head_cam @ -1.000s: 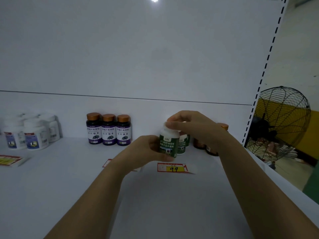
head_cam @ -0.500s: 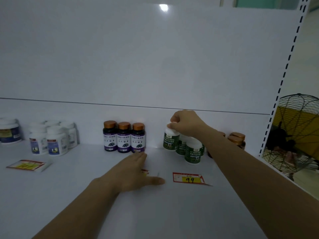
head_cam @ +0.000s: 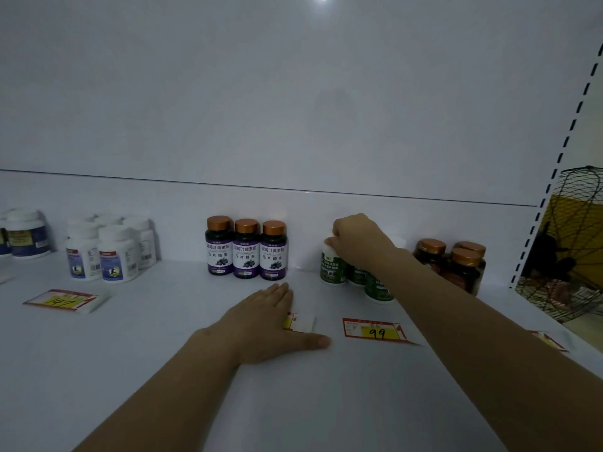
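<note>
1. Where the right hand point(head_cam: 357, 238) comes down from above, its fingers curl round the white cap of a green-labelled bottle point(head_cam: 332, 267), which stands upright on the white shelf point(head_cam: 163, 353) close to the back wall.
2. Two more green bottles point(head_cam: 378, 290) stand just beside it on its right, partly hidden behind the right forearm.
3. The left hand point(head_cam: 267, 321) lies flat on the shelf in front, palm down, fingers straight and thumb spread. It holds nothing and covers the left end of a small price tag point(head_cam: 303, 322).
4. A red and yellow tag marked 99 point(head_cam: 375, 331) lies flat near the thumb, in front of the green bottles.
5. Three purple-labelled bottles point(head_cam: 246, 249) with copper caps stand in a row to the left of the held bottle, against the back wall.
6. Brown bottles point(head_cam: 456, 265) with copper caps are grouped on the right side.
7. Farther left stand white bottles point(head_cam: 107, 252), with a tag marked 147 point(head_cam: 63, 300) lying in front of them.
8. Beyond the shelf's right upright, a wire fan guard point(head_cam: 574, 243) shows.
</note>
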The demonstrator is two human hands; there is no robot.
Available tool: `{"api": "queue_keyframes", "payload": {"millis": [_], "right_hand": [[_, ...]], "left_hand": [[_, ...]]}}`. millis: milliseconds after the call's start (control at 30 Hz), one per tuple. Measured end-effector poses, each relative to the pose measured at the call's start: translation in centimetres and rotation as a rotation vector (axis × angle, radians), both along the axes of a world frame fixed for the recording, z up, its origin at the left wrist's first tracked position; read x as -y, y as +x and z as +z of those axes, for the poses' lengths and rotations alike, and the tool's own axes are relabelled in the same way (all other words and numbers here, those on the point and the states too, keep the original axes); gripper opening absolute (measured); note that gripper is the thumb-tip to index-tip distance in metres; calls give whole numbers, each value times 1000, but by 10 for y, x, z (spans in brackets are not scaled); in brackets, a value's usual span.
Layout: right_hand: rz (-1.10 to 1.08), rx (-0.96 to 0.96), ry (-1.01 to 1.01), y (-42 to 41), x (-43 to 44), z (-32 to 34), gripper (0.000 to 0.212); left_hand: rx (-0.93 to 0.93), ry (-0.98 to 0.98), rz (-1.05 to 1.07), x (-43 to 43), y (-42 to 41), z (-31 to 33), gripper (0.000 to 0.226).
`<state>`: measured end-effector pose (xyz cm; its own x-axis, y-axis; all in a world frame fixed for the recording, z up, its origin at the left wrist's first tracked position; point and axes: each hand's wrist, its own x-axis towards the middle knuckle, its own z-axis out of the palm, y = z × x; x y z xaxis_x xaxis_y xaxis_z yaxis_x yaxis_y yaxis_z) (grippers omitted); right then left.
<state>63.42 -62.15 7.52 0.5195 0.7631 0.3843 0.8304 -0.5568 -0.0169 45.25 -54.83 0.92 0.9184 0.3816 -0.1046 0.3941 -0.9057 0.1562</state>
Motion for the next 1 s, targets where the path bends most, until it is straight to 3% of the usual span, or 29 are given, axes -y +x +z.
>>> {"api": "queue_keyframes", "payload": {"millis": [100, 233, 433, 700, 900, 1000], "right_hand": [[-9, 99, -69, -2, 2, 4, 40], [-34, 42, -72, 7, 12, 19, 33], [-135, -70, -248, 15, 18, 13, 31], [-77, -105, -2, 14, 25, 15, 31], [12, -69, 253, 4, 44, 46, 33], [101, -73, 391, -9, 59, 61, 32]], "left_hand": [[-6, -1, -3, 0, -1, 1, 111], [-15, -3, -11, 0, -1, 1, 111], [-9, -17, -9, -2, -1, 0, 113], [36, -79, 32, -1, -2, 0, 119], [218, -122, 75, -3, -2, 3, 133], [334, -115, 68, -4, -3, 8, 127]]}}
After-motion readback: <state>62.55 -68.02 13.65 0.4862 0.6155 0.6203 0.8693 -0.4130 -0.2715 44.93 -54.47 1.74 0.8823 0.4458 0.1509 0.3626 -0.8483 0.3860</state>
